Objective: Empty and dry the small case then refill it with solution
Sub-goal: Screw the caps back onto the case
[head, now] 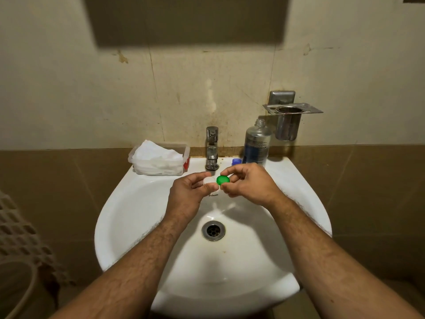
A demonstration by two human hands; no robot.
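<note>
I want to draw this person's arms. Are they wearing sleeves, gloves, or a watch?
No sleeves, gloves, or watch show. Both forearms are bare and hairy from the bottom of the picture up to the wrists. The left hand and right hand are bare too, with no rings that I can see on the fingers.

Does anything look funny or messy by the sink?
Nothing is spilled. One oddity: the clear plastic solution bottle stands open on the white sink's back ledge, its small blue cap lying beside it. The wall tiles behind the chrome tap look stained.
</note>
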